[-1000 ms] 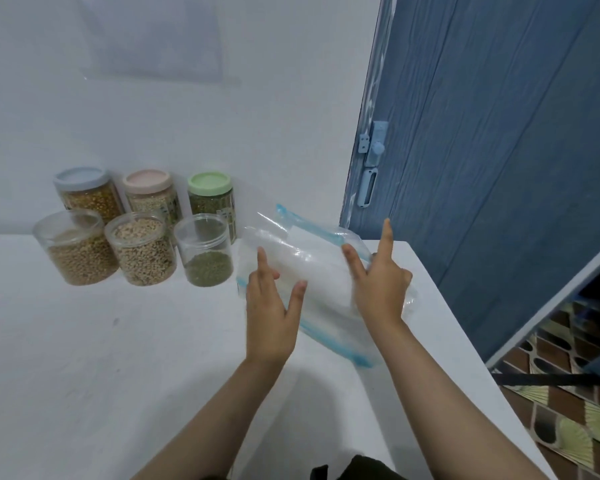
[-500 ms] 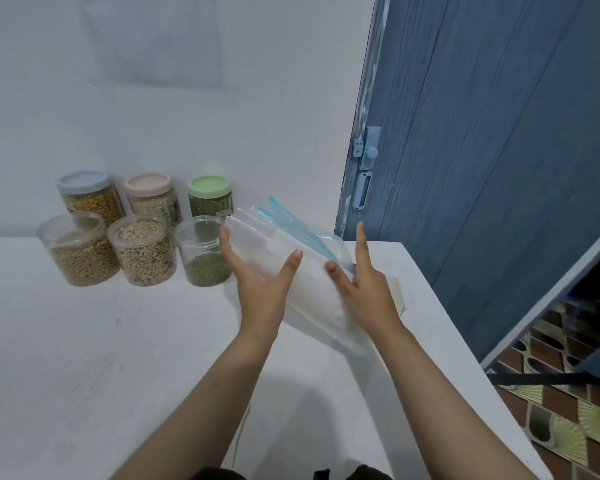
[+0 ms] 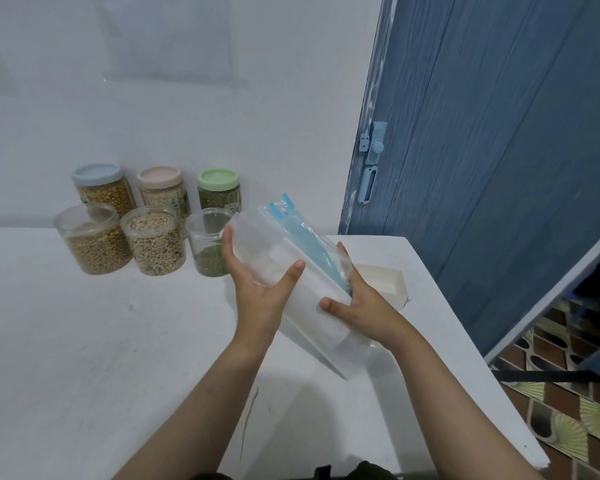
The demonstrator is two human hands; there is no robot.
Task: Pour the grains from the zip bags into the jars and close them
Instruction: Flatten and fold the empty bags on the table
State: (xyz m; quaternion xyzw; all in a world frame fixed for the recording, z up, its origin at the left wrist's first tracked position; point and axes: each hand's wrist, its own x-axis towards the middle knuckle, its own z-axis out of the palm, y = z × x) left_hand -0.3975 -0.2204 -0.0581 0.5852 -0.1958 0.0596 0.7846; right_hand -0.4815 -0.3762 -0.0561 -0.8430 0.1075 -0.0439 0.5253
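Observation:
I hold a stack of empty clear zip bags (image 3: 302,271) with blue zip strips, lifted off the white table (image 3: 84,341) and tilted up to the left. My left hand (image 3: 257,292) grips its upper left part, thumb across the front. My right hand (image 3: 357,306) grips the lower right side. At the back left stand three lidless jars: one of tan grains (image 3: 94,239), one of mixed pale grains (image 3: 155,242), one low on green grains (image 3: 210,242). Behind them are three lidded jars with blue (image 3: 101,187), pink (image 3: 161,188) and green (image 3: 219,188) lids.
A shallow white box (image 3: 385,278) lies on the table behind my right hand. A blue door (image 3: 499,133) with a latch stands at the right. The table's right edge drops to a patterned tiled floor (image 3: 568,410).
Both hands have gathered the bags from lying on the table and lifted them, tilting the stack up and leftward. The white box beneath came into view.

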